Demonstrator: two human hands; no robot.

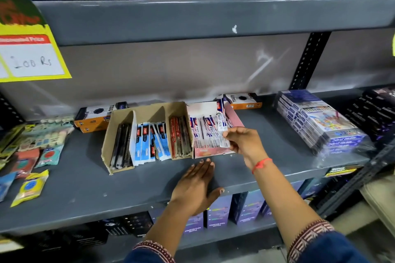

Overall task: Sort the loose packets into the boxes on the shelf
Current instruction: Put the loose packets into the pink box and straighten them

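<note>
Bare shelf (89, 186) before cardboard box (119, 132); loose packets (30, 186) crowd left

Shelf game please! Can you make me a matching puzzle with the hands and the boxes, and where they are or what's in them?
Things:
1. left hand
2. right hand
3. brown cardboard box
4. pink box

States:
a. has dividers, with black, blue and red packets
b. holds a white packet
c. lies flat on the grey shelf
d. filled with white packets

Pairs: 1-c, 2-b, 3-a, 4-d
</note>
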